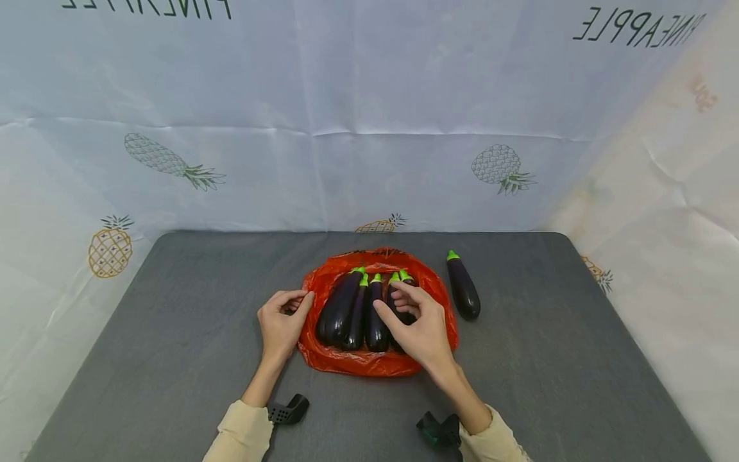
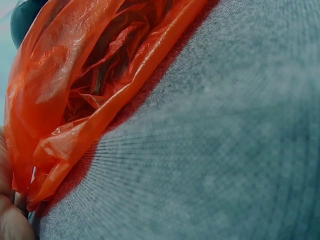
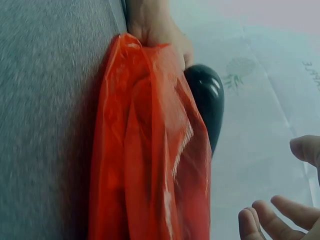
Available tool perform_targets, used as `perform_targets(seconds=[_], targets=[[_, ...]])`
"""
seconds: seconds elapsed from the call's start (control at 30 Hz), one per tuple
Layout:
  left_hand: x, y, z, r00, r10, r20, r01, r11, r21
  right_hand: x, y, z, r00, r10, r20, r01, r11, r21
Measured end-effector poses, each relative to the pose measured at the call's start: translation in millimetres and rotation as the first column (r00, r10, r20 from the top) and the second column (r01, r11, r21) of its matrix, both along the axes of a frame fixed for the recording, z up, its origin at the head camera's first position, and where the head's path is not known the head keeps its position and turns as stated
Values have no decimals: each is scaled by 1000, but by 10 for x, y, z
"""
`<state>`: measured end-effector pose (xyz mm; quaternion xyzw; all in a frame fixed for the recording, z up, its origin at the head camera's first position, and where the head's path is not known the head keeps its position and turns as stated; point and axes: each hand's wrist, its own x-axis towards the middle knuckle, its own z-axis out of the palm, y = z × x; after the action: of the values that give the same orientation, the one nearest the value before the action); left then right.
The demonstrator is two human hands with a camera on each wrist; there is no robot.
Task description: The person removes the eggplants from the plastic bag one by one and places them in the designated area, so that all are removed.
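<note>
A red plastic bag (image 1: 360, 366) lies spread on the table with its mouth open and several dark purple eggplants (image 1: 342, 311) with green caps side by side in it. At the bag's left edge my left hand (image 1: 280, 326) pinches the rim; the left wrist view shows the gathered red plastic (image 2: 55, 155) between thumb and finger. My right hand (image 1: 426, 326) is over the right-hand eggplants, thumb and fingers spread apart, and covers part of them. In the right wrist view its fingers (image 3: 272, 220) hold nothing and stand clear of the bag (image 3: 142, 150).
One more eggplant (image 1: 464, 289) lies on the grey table (image 1: 537, 359), to the right of the bag. A pale cloth (image 1: 369, 179) printed with pineapples hangs behind the table's far edge and along the sides.
</note>
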<state>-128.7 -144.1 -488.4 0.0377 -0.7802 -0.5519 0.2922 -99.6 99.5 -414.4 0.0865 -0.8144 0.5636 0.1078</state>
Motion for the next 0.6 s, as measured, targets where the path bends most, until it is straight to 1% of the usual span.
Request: perform_targets(seconds=[0.1,0.17,0.27,0.37,0.43,0.6], targets=[[17,35,58,1000,6,0,-6,1000,10,-5,-73,-13,1000,15,22,-14,1000,-13],[21,40,68,1000,5,0,-5,1000,19,-11,-125,-19,999,27,38,-26,999,-20],[8,20,27,1000,2,8,-2,1000,21,-26,-201,-34,997,41,65,-40,999,-15],[-15,-19,-41,1000,-5,19,5,1000,20,-43,-274,-53,995,51,88,-53,998,15],[-25,-41,-74,1000,-12,26,11,1000,17,-51,-317,-64,994,61,87,-65,997,38],[-27,-62,-96,999,-17,30,17,1000,0,-67,-422,-70,992,87,95,-96,991,96]])
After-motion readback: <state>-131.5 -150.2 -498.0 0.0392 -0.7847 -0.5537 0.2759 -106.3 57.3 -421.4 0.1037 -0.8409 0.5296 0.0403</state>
